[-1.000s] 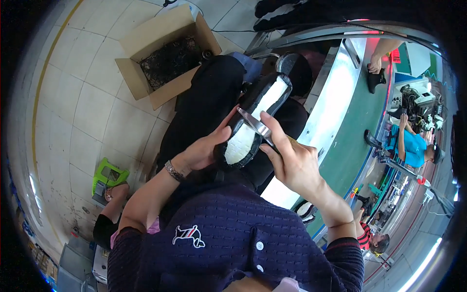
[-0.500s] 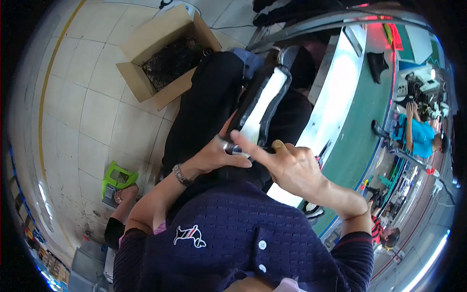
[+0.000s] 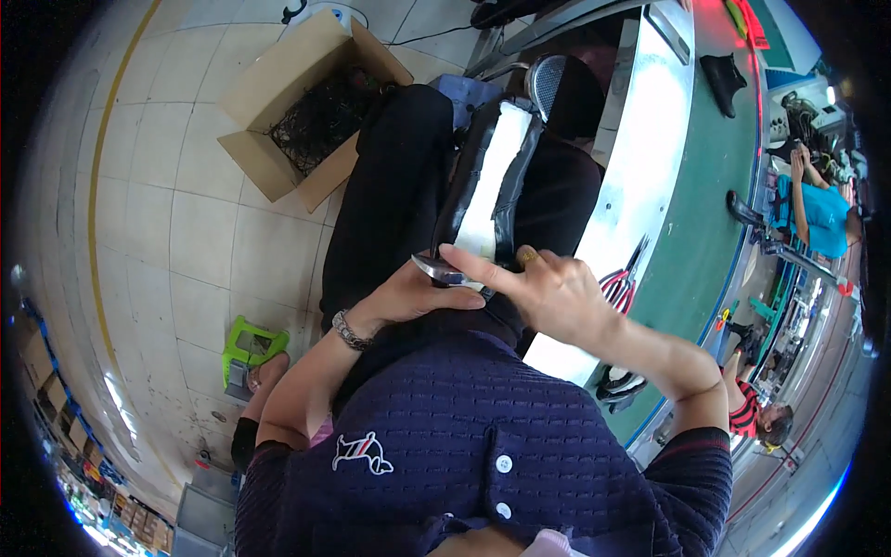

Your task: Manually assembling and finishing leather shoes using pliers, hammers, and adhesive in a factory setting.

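Observation:
Across my lap lies a black shoe upper (image 3: 464,181), bottom side up, its gathered dark edges framing a long white sole strip (image 3: 497,172). My left hand (image 3: 422,290) is closed around its near end, thumb towards the right. A shiny curved metal tool head (image 3: 440,269) sits at that same end, between my hands. My right hand (image 3: 560,295) has its index finger stretched over the metal and its other fingers curled, with a ring on one. Those curled fingers hide most of what they grip, including any handle.
An open cardboard box (image 3: 278,74) with tangled black material stands on the tiled floor. Beside me on the right is a white bench edge (image 3: 640,176) with red-handled hand tools (image 3: 617,290), next to a green belt (image 3: 710,176) carrying a black boot (image 3: 722,84). Co-workers (image 3: 821,218) sit beyond.
The upper has swung slightly more upright, its far end moving left. Both hands keep almost the same hold, with the metal head showing more. The whole view has shifted a little.

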`<state>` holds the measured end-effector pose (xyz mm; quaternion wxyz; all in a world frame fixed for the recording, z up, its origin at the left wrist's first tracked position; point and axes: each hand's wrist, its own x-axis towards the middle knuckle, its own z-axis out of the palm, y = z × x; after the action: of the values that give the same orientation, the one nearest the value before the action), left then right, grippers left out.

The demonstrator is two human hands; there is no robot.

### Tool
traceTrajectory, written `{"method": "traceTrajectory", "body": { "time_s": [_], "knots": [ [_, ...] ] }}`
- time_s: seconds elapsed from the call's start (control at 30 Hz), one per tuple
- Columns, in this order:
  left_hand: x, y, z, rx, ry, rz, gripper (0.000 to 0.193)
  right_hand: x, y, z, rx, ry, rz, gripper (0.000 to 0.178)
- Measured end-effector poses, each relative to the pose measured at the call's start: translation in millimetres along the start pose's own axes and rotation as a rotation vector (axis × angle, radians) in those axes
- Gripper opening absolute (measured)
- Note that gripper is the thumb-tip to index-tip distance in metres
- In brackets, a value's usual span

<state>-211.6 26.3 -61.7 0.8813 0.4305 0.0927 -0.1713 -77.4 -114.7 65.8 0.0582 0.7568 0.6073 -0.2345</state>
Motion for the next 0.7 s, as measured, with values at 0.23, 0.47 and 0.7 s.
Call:
{"method": "traceTrajectory", "body": {
  "time_s": [0.23,0.47,0.7],
  "knots": [
    [-1.1,7.0,5.6,0.043,0.083,-0.074,0.055,-8.4,-5.1,-6.6,0.208,0.138,-0.1,0.069],
    [1.2,-14.7,-3.0,-0.07,0.174,-0.105,0.043,-16.3,-7.9,-14.0,0.179,0.11,-0.123,0.075],
    [-10.7,-3.7,-9.4,0.027,-0.042,-0.135,0.033,-13.5,5.2,-15.3,0.058,0.093,-0.038,0.071]
  ]
}}
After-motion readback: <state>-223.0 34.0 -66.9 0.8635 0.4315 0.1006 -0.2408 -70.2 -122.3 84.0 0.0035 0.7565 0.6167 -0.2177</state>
